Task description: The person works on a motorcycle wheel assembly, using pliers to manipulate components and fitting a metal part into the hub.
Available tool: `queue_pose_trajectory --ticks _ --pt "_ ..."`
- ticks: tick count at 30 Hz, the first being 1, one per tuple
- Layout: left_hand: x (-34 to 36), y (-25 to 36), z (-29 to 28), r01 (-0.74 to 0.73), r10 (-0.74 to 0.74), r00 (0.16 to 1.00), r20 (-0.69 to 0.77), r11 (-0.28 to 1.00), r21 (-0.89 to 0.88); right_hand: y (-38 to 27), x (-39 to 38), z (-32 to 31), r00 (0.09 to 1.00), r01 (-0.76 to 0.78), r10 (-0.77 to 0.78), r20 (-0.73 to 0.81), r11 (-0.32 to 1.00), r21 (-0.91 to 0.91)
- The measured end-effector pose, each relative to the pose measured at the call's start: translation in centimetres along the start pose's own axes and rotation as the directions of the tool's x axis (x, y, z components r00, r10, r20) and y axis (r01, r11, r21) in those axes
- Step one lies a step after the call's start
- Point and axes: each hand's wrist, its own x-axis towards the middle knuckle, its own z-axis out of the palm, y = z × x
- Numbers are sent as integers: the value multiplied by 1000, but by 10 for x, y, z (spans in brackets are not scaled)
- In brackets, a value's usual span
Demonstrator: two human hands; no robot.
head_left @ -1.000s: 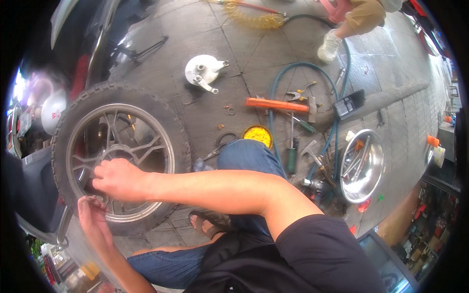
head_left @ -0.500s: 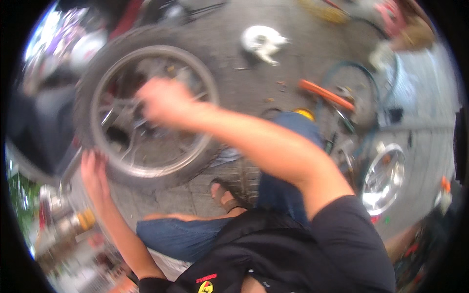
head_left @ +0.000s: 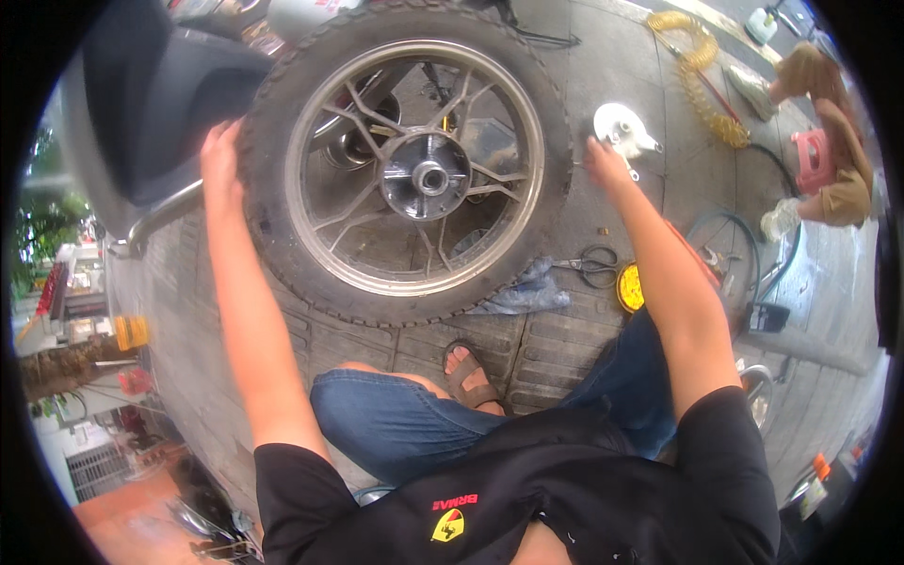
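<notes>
A motorcycle wheel with a knobby black tyre (head_left: 273,217) and a grey spoked rim lies in front of me. Its dark hub (head_left: 428,177) has a bare metal bore in the middle. My left hand (head_left: 222,169) grips the tyre's left edge, fingers bent against the rubber. Beyond the tyre's right side, my right hand (head_left: 607,168) is lowered near a silver brake plate (head_left: 620,125), which lies on the ground. The right fingers are small and blurred; whether they touch the plate or hold anything is unclear.
Scissors (head_left: 591,266), a blue rag (head_left: 532,294) and a round yellow container (head_left: 630,287) lie right of my sandalled foot. A yellow coiled hose (head_left: 699,61) and another person's legs near a pink stool (head_left: 812,160) are far right. A dark motorcycle seat (head_left: 169,104) stands left.
My right hand has left the wheel's hub and moved right, to beside the brake plate. My left hand has gone from beside the tyre's lower left to its left edge. The view has shifted.
</notes>
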Motion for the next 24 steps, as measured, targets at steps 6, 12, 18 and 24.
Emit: queue_pose_trajectory --ticks 6,12,18,24 --pt "-14 -4 6 -94 94 992 -82 996 14 41 -2 15 977 -79 149 150 917 -392" --pt "-8 -4 24 -129 154 976 -155 978 162 66 50 -11 704 606 -461 541 -8 -795" --pt "3 -15 3 -115 166 971 -173 956 270 57 69 9 373 821 -472 799 -233 -521" --pt "-7 -8 11 -102 194 956 -220 923 370 40 80 41 368 897 -459 809 406 -178"
